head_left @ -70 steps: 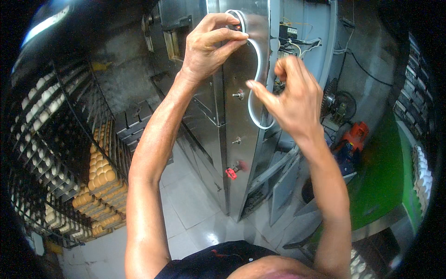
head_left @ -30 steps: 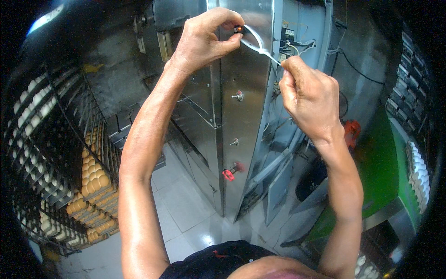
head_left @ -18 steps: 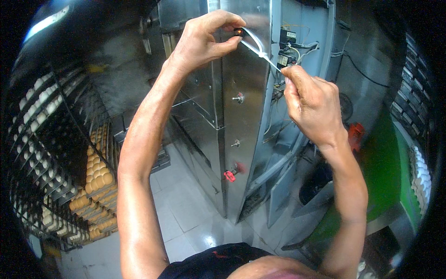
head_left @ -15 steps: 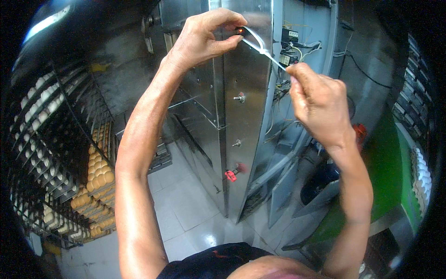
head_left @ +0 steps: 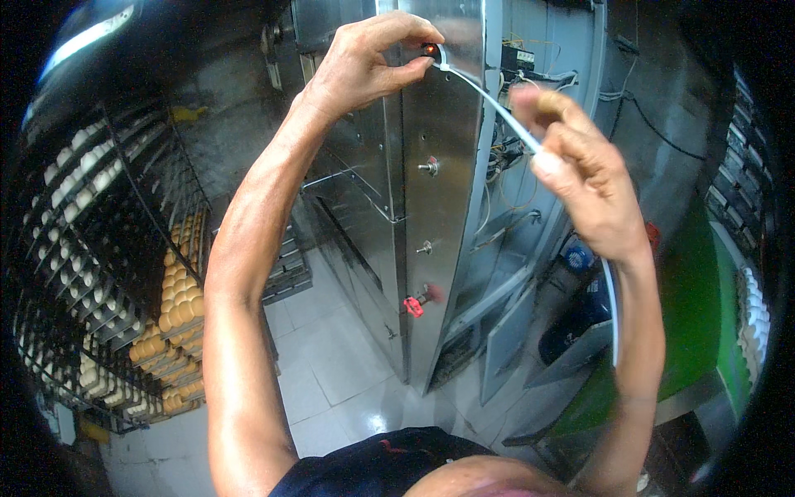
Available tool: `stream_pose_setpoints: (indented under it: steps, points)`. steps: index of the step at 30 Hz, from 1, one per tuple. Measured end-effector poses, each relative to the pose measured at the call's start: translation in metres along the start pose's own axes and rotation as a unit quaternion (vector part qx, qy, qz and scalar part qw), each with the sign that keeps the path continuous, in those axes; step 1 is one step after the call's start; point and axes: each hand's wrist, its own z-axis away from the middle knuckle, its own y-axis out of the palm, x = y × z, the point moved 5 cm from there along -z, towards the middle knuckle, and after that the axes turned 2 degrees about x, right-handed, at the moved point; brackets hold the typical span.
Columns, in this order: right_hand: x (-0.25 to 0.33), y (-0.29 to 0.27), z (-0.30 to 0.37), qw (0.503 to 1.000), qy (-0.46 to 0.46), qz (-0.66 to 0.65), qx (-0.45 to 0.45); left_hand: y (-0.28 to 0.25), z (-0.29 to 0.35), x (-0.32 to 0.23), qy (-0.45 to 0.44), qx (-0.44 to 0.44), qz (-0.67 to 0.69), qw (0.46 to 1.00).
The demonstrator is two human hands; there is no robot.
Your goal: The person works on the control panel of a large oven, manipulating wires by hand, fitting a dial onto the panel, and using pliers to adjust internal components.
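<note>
My left hand is at the top of a steel cabinet, thumb and forefinger curled round a small dark round part with an orange glow. A small loop of a white cable tie bends round that part, and my left fingertips press at the loop. The tie's long tail runs down to my right hand, passes behind it and shows again beside my right wrist. The right hand has its forefinger lifted and blurred, with the thumb apart from it against the tail.
Wiring and terminal blocks show in the cabinet's open side. Below are a red valve handle and a metal panel. Racks of buns stand left. On the right are a green table and egg trays.
The tie's loop has shrunk toward my left fingers. My right hand has loosened its pinch and shifted down and right along the tail. The left hand stays nearly in place.
</note>
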Motion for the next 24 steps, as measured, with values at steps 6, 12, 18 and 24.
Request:
stream_pose_setpoints:
  steps: [6,12,18,24]
  points:
    - [-0.015,0.017,-0.036,0.954,-0.149,-0.262,-0.007,0.003,-0.003,0.003,-0.032,0.004,0.03,0.999]
    - [-0.035,0.034,-0.031,0.959,-0.126,-0.249,-0.052,0.0,-0.001,0.008,-0.055,0.021,0.034,0.998]
    - [-0.026,0.063,-0.014,0.964,-0.24,-0.057,-0.102,-0.002,-0.004,0.003,-0.041,0.025,0.079,0.996]
    - [-0.015,0.016,-0.031,0.962,-0.19,-0.026,-0.196,-0.006,-0.003,0.002,-0.032,0.032,0.044,0.998]
